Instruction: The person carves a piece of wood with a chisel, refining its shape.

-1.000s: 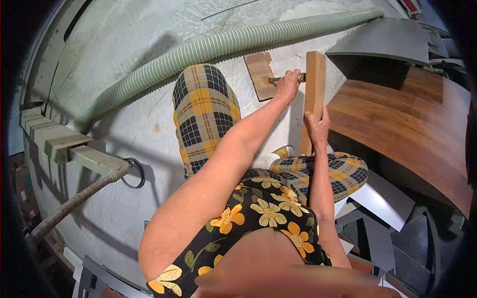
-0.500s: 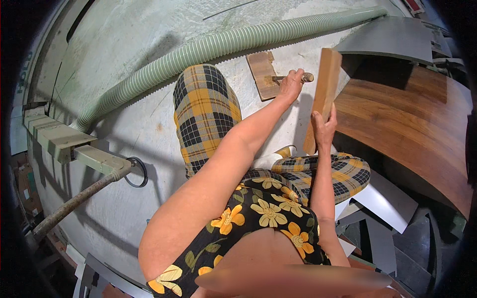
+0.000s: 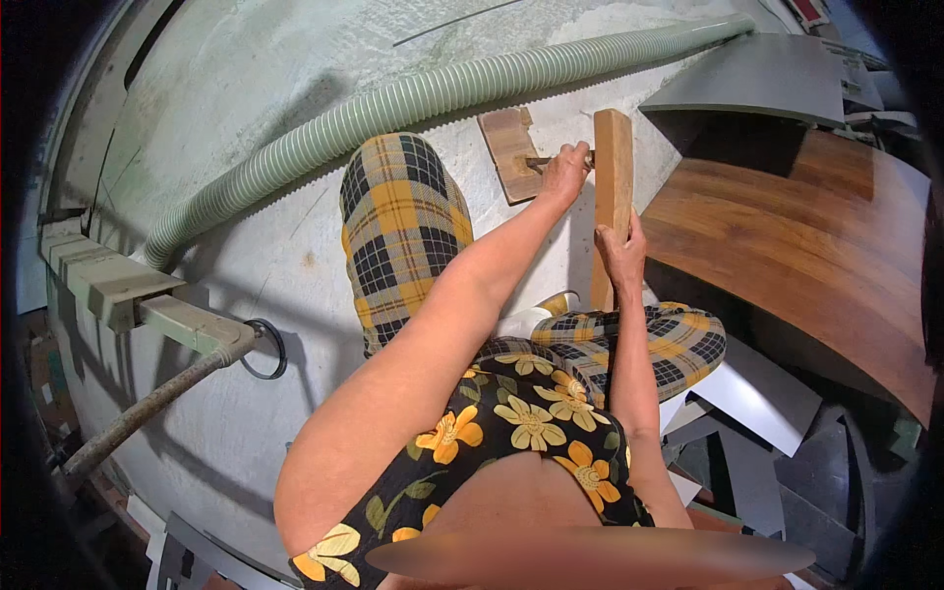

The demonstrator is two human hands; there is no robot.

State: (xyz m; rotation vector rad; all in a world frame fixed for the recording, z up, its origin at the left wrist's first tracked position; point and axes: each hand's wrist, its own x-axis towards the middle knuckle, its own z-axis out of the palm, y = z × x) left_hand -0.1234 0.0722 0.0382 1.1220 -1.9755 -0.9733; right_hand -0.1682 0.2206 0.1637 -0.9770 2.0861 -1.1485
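Left hand (image 3: 563, 173) gripping chisel (image 3: 542, 160) on wood block (image 3: 508, 147), right hand (image 3: 621, 254) gripping wooden mallet (image 3: 613, 167)

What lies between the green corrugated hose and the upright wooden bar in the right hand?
In the head view, a small flat wood block lies on the floor between the green hose and the upright wooden bar. The left hand presses a thin tool onto it.

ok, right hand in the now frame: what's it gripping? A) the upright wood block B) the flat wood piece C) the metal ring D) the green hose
A: the right hand wraps the lower part of the upright wood block, while the left hand holds a thin tool against the flat wood piece; the green hose lies untouched on the floor.
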